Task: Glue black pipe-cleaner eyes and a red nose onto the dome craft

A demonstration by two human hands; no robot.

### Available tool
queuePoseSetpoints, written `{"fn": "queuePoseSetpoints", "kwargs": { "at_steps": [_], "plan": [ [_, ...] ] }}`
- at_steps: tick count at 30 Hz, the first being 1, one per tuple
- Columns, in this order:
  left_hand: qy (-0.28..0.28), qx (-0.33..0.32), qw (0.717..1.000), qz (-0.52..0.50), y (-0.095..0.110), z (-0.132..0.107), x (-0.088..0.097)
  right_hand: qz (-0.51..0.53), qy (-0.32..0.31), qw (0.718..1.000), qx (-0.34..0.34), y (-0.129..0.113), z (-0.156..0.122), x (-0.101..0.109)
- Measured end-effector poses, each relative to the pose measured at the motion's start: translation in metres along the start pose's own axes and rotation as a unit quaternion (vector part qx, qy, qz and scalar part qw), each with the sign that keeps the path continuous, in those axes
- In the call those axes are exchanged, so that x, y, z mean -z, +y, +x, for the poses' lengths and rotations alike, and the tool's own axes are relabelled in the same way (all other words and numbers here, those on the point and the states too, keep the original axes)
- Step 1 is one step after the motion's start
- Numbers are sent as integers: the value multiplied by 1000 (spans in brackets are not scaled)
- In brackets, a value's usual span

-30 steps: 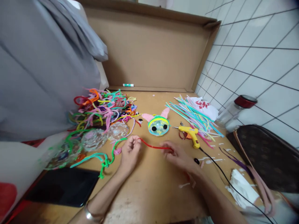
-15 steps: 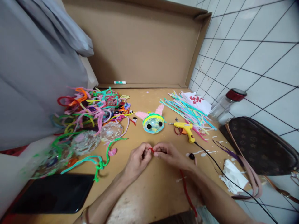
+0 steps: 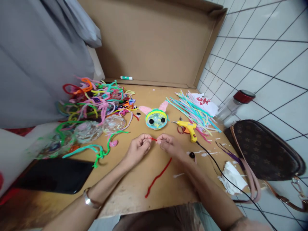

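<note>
A red pipe cleaner [image 3: 157, 176] runs between my two hands, and its loose tail hangs out below the right one toward the table's front. My left hand [image 3: 139, 147] pinches one end, fingers curled. My right hand [image 3: 169, 144] grips it a short way along, with a little red showing between the fingertips. Just beyond them sits a round clear animal head [image 3: 157, 120] with pink ears, black eyes and a yellow and green band. A yellow glue gun [image 3: 189, 126] lies to its right.
Tangled coloured pipe cleaners [image 3: 103, 99] and clear plastic pieces [image 3: 88, 131] fill the left, behind a black tablet [image 3: 57, 175]. Straight pipe cleaners [image 3: 192, 109], a jar [image 3: 232, 106], a brown bag [image 3: 267, 150], crumpled tissue [image 3: 232, 178] and the gun's black cord [image 3: 216, 163] occupy the right. Cardboard [image 3: 154, 41] stands behind.
The red pipe cleaner's tail has swung left from beside my right forearm into the space between my arms. A little more red shows between my fingertips. The view has shifted slightly.
</note>
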State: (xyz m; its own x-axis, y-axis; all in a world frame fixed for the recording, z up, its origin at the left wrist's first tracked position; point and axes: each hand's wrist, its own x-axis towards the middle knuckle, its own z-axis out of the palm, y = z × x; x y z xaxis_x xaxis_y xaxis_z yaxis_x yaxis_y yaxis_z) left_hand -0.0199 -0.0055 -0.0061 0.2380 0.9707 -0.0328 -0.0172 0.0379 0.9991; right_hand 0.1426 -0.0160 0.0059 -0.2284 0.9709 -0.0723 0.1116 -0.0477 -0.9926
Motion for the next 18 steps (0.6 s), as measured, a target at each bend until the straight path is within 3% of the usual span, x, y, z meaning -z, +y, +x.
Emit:
{"fn": "queuePoseSetpoints", "kwargs": {
  "at_steps": [7,18],
  "plan": [
    [-1,17,996,-90,-1,4,-3,-17,8,1000,23,-4,0,0],
    [-33,29,987,-153,1,6,1,-10,19,1000,-9,-4,-2,-1]
  ]
}}
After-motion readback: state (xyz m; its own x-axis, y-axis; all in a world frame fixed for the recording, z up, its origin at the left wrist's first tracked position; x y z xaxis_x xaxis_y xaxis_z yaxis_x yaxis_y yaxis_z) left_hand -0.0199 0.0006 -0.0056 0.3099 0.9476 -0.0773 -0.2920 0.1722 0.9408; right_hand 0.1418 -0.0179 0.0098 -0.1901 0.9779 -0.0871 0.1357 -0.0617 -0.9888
